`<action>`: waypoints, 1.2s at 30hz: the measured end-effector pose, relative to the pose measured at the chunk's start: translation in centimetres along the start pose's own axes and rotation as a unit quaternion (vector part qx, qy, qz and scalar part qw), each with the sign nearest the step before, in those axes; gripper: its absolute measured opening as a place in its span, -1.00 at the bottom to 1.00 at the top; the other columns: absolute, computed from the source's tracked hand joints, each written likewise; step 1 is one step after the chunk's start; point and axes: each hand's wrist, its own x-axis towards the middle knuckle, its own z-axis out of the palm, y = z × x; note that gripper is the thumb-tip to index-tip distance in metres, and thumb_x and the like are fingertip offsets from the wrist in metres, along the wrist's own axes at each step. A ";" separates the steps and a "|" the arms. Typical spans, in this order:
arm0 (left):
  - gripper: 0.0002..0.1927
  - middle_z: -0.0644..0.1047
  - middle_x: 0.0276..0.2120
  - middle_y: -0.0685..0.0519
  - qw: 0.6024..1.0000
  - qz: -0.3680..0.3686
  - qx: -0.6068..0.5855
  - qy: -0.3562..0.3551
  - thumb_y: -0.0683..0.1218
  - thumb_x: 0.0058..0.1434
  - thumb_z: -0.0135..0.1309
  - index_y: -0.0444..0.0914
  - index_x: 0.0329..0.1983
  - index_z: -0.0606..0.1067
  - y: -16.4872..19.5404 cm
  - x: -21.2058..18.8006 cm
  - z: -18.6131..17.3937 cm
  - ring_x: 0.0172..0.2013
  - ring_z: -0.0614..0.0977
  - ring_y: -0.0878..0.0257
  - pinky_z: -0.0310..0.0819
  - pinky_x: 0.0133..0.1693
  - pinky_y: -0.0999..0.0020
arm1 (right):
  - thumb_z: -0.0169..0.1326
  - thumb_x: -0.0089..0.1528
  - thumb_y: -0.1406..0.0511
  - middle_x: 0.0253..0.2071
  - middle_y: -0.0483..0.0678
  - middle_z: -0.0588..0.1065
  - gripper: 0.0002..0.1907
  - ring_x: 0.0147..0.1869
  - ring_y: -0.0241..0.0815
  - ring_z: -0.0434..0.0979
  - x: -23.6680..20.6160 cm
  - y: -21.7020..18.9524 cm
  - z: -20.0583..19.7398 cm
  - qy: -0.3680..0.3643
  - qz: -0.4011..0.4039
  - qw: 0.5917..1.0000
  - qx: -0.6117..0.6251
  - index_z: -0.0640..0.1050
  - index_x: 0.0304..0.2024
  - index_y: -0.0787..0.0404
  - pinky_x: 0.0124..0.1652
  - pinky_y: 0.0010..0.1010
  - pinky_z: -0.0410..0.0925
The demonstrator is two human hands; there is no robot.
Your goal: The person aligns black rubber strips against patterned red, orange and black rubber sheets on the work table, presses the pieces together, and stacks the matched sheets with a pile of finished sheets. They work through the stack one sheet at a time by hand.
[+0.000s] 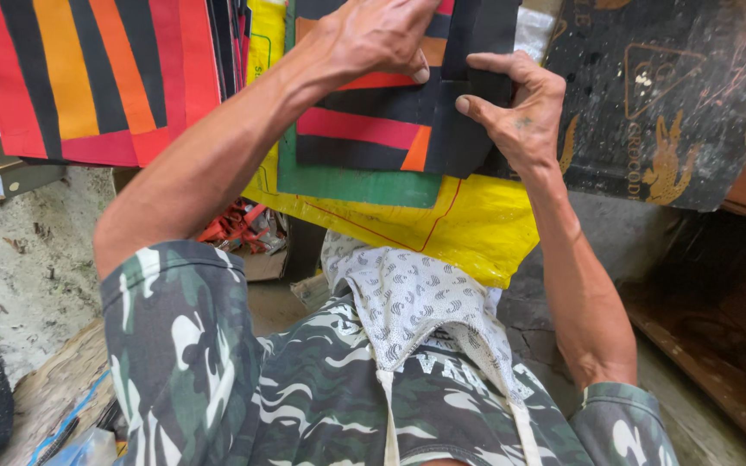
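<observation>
- Left hand (373, 39) pinched the striped cloth (364, 129) at its top edge.
- Right hand (515, 108) gripped the black strip (468, 52) by the cloth's right edge.
- Yellow bag (468, 224) underneath.

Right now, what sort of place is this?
Likely a rough home or backyard craft workshop. Both hands, left hand and right hand, hold a striped fabric panel over a yellow sheet; a similar striped piece lies beside a bare, crumbling wall.

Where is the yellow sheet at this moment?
In the head view, the yellow sheet lies centre frame under the green-edged striped cloth that both hands hold, just above the patterned white cloth at the person's chest.
</observation>
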 end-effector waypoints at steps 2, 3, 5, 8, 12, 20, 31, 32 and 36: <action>-0.15 0.56 -0.17 -0.20 0.998 -0.009 -0.011 -0.060 0.02 -0.16 0.50 -0.34 0.17 0.39 -0.3 1.7 -0.5 -0.19 0.61 -0.15 0.51 -0.22 0.02 | 0.50 0.13 0.46 -0.20 -0.11 0.49 -0.58 -0.08 -0.30 0.43 0.9 -0.3 -0.4 -0.013 -0.006 0.999 -0.033 0.69 0.03 0.35 -0.03 -0.54 0.32; -0.17 0.56 -0.22 -0.19 0.997 0.009 -0.016 -0.071 0.02 -0.20 0.52 -0.36 0.11 0.41 -0.5 2.7 -0.7 -0.23 0.61 -0.12 0.50 -0.25 0.04 | 0.52 0.15 0.46 -0.23 -0.10 0.47 -0.60 -0.11 -0.29 0.39 1.4 -0.4 -0.6 -0.018 -0.009 0.999 -0.049 0.71 0.03 0.35 -0.07 -0.53 0.27; -0.20 0.56 -0.31 -0.17 0.995 0.043 -0.021 -0.092 0.02 -0.30 0.56 -0.39 -0.02 0.45 -0.7 4.6 -1.3 -0.31 0.62 -0.07 0.49 -0.32 0.09 | 0.51 0.09 0.47 -0.11 -0.05 0.54 -0.55 0.02 -0.26 0.50 2.2 -0.5 -0.6 -0.054 -0.056 0.996 -0.047 0.69 0.03 0.36 0.07 -0.51 0.35; -0.23 0.55 -0.42 -0.14 0.989 0.070 -0.020 -0.132 0.01 -0.41 0.60 -0.41 -0.16 0.50 -0.4 6.4 -1.4 -0.41 0.61 -0.01 0.47 -0.40 0.14 | 0.48 0.05 0.48 -0.09 -0.05 0.61 -0.56 0.00 -0.27 0.59 2.4 -0.4 0.0 -0.042 -0.018 0.999 -0.025 0.68 -0.02 0.35 0.06 -0.51 0.45; -0.22 0.56 -0.46 -0.11 0.975 0.047 0.015 -0.217 0.02 -0.49 0.62 -0.37 -0.21 0.51 0.6 7.5 -1.3 -0.48 0.59 0.01 0.44 -0.45 0.14 | 0.46 0.04 0.52 -0.13 -0.05 0.62 -0.59 -0.07 -0.27 0.64 1.6 0.0 0.8 0.004 0.063 0.985 0.160 0.66 -0.06 0.35 0.05 -0.44 0.56; -0.18 0.60 -0.37 -0.07 0.961 0.073 -0.093 -0.251 0.05 -0.47 0.59 -0.36 -0.11 0.54 -0.2 6.8 -1.7 -0.38 0.64 0.10 0.52 -0.32 0.24 | 0.52 0.10 0.49 0.00 -0.05 0.57 -0.48 0.11 -0.26 0.57 1.0 0.3 0.9 -0.018 0.004 0.991 0.135 0.62 0.09 0.37 0.18 -0.44 0.48; -0.09 0.61 -0.26 -0.13 0.949 0.062 -0.165 -0.260 0.01 -0.44 0.60 -0.36 0.04 0.51 -1.0 7.0 -0.9 -0.25 0.65 0.03 0.55 -0.20 0.14 | 0.56 0.09 0.43 0.00 -0.07 0.58 -0.47 0.11 -0.28 0.58 0.3 -0.4 1.5 0.019 0.005 0.991 0.132 0.61 0.06 0.35 0.18 -0.45 0.50; -0.10 0.61 -0.26 -0.13 0.947 0.056 -0.172 -0.264 0.00 -0.44 0.59 -0.36 0.04 0.51 -1.1 6.9 -1.0 -0.25 0.65 0.03 0.56 -0.20 0.13 | 0.56 0.10 0.43 -0.01 -0.07 0.58 -0.47 0.10 -0.28 0.58 0.2 -0.4 1.5 0.020 0.001 0.992 0.127 0.61 0.07 0.36 0.18 -0.45 0.50; -0.10 0.61 -0.25 -0.13 0.945 0.033 -0.185 -0.266 0.00 -0.43 0.59 -0.35 0.05 0.51 -1.0 6.7 -1.4 -0.25 0.66 0.03 0.56 -0.21 0.13 | 0.55 0.12 0.43 0.00 -0.06 0.59 -0.48 0.10 -0.28 0.60 0.1 -0.6 1.6 0.021 -0.003 0.992 0.122 0.61 0.07 0.36 0.18 -0.44 0.52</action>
